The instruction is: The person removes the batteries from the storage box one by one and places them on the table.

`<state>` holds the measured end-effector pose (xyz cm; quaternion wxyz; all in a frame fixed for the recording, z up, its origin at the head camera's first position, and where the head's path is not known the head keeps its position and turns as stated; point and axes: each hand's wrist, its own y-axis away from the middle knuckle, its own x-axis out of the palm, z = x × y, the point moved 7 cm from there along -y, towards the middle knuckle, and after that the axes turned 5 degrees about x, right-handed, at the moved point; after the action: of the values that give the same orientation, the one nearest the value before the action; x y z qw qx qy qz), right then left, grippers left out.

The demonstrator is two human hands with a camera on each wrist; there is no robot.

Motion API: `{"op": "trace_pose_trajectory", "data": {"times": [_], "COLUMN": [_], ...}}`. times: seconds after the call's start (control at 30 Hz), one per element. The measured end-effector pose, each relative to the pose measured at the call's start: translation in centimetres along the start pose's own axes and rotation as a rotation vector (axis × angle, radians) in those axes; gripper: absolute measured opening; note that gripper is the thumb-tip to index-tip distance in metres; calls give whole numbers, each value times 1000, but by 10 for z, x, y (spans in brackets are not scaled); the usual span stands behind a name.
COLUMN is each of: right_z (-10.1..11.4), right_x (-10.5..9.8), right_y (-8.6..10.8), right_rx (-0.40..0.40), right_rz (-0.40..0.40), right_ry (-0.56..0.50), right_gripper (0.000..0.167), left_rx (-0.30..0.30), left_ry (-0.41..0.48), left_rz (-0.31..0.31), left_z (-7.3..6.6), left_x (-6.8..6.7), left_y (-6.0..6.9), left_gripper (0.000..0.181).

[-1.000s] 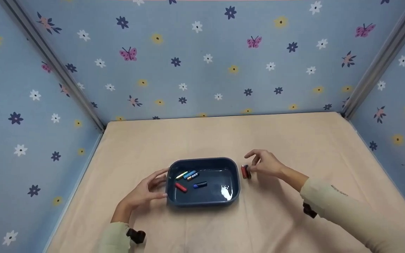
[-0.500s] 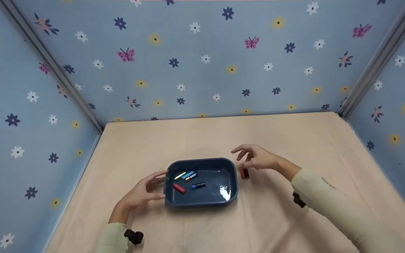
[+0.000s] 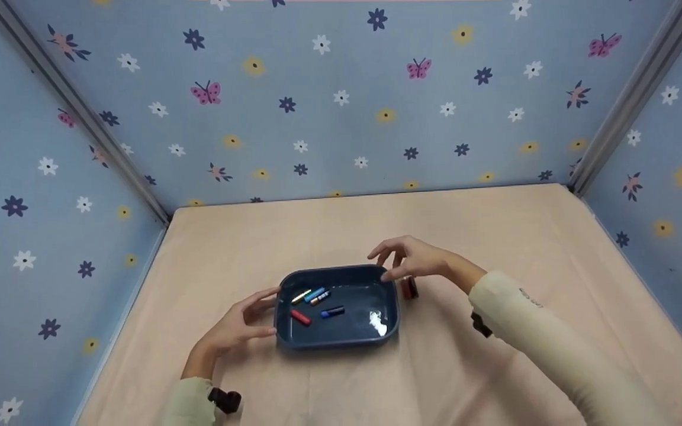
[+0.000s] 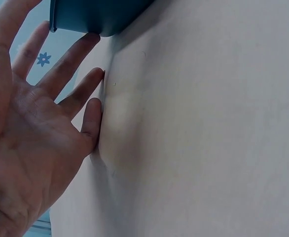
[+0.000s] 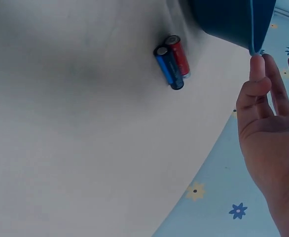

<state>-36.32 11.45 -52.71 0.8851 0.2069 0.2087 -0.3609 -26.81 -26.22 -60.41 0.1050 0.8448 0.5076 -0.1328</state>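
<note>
A dark blue rectangular tray (image 3: 347, 342) stands on the table, with several batteries lying loose in its left half, among them a red battery (image 3: 301, 318) and a black-and-blue battery (image 3: 333, 312). My left hand (image 3: 237, 322) is at the tray's left side, its spread fingers against the wall; the left wrist view shows the open palm (image 4: 33, 128). My right hand (image 3: 415, 258) is at the far right corner, thumb and fingers at the rim, with nothing seen in it. Just below it, outside the tray, a red battery (image 5: 179, 55) and a dark blue battery (image 5: 169, 68) lie side by side.
A pale cloth covers the table (image 3: 246, 236). Blue flowered panels (image 3: 341, 118) enclose its back and sides, joined by grey metal posts (image 3: 631, 100). Small black cameras (image 3: 225, 400) are strapped at both wrists.
My right hand has moved left and away from me, from beside the two loose batteries to the tray's far right corner. Those batteries stay on the table. My left hand keeps its place.
</note>
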Motion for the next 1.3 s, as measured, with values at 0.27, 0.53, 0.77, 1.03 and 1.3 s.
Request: {"op": "trace_pose_trajectory", "data": {"times": [0.27, 0.53, 0.77, 1.03, 1.3], "right_z": [20, 41, 49, 54, 51], "right_x": [16, 35, 52, 66, 80], "right_y": [-15, -27, -37, -50, -60], "right_rx": [-32, -62, -57, -12, 4], "right_rz": [52, 118, 199, 292, 332], "right_ry": [49, 82, 95, 142, 146], "right_gripper": [57, 58, 60, 60, 54], "left_rx": [12, -17, -7, 13, 9], "left_ry": [14, 1, 1, 19, 18], "left_rz": [9, -19, -17, -5, -3], "left_z": [2, 3, 3, 2, 1], "left_x": [1, 2, 1, 0, 1], "left_y": [3, 6, 4, 3, 0], "left_gripper": [89, 90, 90, 90, 90]}}
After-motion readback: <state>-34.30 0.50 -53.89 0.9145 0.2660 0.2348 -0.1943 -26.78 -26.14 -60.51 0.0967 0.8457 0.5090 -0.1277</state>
